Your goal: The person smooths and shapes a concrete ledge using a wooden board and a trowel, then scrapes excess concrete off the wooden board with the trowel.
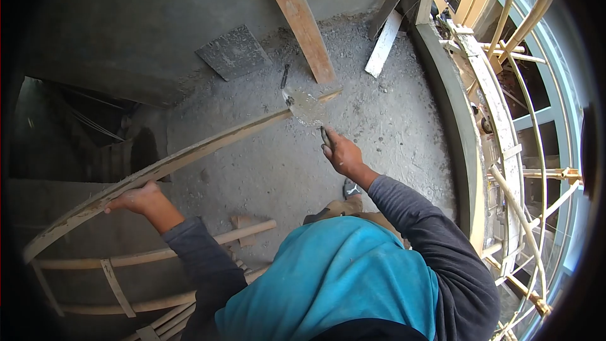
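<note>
A long, narrow wooden board [208, 142] runs from the lower left up to the middle of the view. My left hand [140, 199] grips it from below near its closer end. In my right hand [346, 155] is a trowel [306, 109], its handle closed in my fingers. Grey, wet-looking mortar covers the trowel's blade, which lies at the board's far end and overlaps its edge. Whether the blade presses on the wood I cannot tell.
A plank [297, 22] leans against the grey wall, beside a mortar-smeared square board [233, 52]. A whitish strip [383, 44] lies farther right. A low wall [445, 101] borders bamboo scaffolding [533, 120]. A wooden ladder-like frame [115, 287] is at lower left.
</note>
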`<state>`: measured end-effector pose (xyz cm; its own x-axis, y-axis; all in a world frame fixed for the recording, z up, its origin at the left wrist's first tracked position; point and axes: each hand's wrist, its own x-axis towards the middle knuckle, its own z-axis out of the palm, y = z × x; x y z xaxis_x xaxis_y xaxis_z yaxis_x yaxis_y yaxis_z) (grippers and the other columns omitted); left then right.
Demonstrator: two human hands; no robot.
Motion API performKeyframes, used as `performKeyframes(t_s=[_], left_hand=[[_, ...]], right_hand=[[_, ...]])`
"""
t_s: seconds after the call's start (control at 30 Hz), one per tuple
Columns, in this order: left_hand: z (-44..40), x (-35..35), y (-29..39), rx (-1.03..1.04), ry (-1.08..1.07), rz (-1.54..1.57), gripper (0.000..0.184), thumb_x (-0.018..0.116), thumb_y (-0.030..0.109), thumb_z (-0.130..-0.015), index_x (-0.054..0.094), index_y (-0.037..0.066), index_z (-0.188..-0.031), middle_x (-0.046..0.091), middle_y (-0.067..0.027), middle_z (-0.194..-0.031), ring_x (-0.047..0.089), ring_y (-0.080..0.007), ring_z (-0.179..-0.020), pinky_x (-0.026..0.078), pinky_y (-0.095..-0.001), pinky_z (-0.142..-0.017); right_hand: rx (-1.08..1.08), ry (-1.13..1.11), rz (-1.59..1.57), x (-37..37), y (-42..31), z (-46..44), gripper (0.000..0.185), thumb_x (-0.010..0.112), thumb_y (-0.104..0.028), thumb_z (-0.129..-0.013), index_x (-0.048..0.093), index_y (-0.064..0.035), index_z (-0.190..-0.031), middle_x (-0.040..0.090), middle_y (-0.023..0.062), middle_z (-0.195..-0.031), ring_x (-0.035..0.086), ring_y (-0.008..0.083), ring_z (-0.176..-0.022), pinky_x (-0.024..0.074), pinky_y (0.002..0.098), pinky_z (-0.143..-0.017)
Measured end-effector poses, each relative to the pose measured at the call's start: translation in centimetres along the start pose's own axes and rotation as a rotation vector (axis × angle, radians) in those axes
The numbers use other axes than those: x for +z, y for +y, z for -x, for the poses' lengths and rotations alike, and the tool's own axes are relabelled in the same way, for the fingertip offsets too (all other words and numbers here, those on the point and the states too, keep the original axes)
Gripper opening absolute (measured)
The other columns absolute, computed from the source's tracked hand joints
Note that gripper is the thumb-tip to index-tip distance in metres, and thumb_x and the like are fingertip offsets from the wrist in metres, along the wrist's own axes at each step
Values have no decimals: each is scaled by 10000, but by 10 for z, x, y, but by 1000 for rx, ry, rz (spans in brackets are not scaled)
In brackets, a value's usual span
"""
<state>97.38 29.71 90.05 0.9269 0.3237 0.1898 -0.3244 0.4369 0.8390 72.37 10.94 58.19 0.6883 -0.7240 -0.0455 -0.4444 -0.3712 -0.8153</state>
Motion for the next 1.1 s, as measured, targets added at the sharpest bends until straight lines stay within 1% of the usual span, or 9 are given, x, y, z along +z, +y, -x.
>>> performKeyframes(t_s=[0.07, 0.13, 0.17, 0.3, 0.53, 0.77, 0.87, 0.93, 1.1], left_hand=[[-6, -4, -3, -3, 14, -8, 933, 141, 819, -805, 87, 206, -1506, 7, -50, -1574, 2, -314, -1443, 50, -569, -1138], [-13, -9, -6, 0, 32, -12, 943, 142, 822, -802, 94, 195, -1505, 17, -52, -1574, 14, -317, -1442, 54, -566, -1138], [-15, -10, -7, -33, 57, 17, 950, 150, 823, -802, 109, 184, -1504, 41, -57, -1572, 37, -315, -1441, 61, -553, -1142], [-12, -14, -30, -23, 67, 34, 966, 184, 826, -800, 155, 157, -1498, 131, -71, -1561, 128, -300, -1431, 92, -516, -1151], [5, 2, -63, -132, 105, 131, 937, 207, 817, -809, 215, 170, -1487, 165, -59, -1556, 171, -307, -1419, 135, -537, -1139], [17, 2, -111, -225, 124, 122, 908, 226, 776, -848, 248, 118, -1473, 234, -117, -1528, 258, -302, -1390, 177, -430, -1151], [26, 6, -96, -255, 78, 124, 893, 192, 754, -866, 193, 109, -1483, 195, -128, -1535, 213, -303, -1406, 155, -437, -1164], [17, -5, -106, -232, 14, 122, 989, 172, 795, -828, 76, 67, -1490, 111, -163, -1545, 159, -327, -1421, 160, -460, -1162], [47, -8, -146, -240, 29, 111, 952, 224, 744, -874, 107, 18, -1479, 153, -187, -1534, 209, -309, -1407, 204, -420, -1144]], right_hand=[[-41, 15, -9, 1, 5, -6, 540, 577, -245, -865, 377, -109, -1348, 627, 262, -975, 613, 433, -878, 486, 499, -752], [290, -10, -47, -5, 19, -10, 540, 560, -229, -868, 373, -152, -1369, 613, 215, -1070, 596, 397, -967, 481, 478, -809], [294, 31, -50, -3, 27, -7, 533, 556, -225, -871, 379, -154, -1368, 604, 210, -1088, 595, 391, -964, 483, 476, -802], [83, 47, -48, 1, -4, 10, 543, 552, -230, -870, 366, -160, -1376, 602, 228, -1055, 600, 400, -942, 481, 481, -796], [40, -86, -71, 15, -96, 14, 520, 558, -257, -881, 377, -113, -1347, 603, 219, -1025, 592, 409, -922, 480, 469, -783], [-278, -172, -122, 6, -174, 19, 500, 580, -249, -880, 400, -99, -1321, 589, 219, -1031, 598, 421, -865, 493, 473, -733], [-159, -18, -117, 5, -128, 16, 512, 592, -194, -872, 393, -44, -1319, 594, 261, -1056, 589, 446, -926, 489, 471, -763], [-68, 44, -10, 12, -73, 12, 582, 588, -157, -859, 338, -107, -1382, 591, 249, -1109, 597, 411, -959, 486, 474, -789], [-87, -90, 22, 8, -128, 27, 599, 574, -195, -873, 311, -112, -1404, 595, 248, -1097, 596, 413, -960, 479, 480, -800]])
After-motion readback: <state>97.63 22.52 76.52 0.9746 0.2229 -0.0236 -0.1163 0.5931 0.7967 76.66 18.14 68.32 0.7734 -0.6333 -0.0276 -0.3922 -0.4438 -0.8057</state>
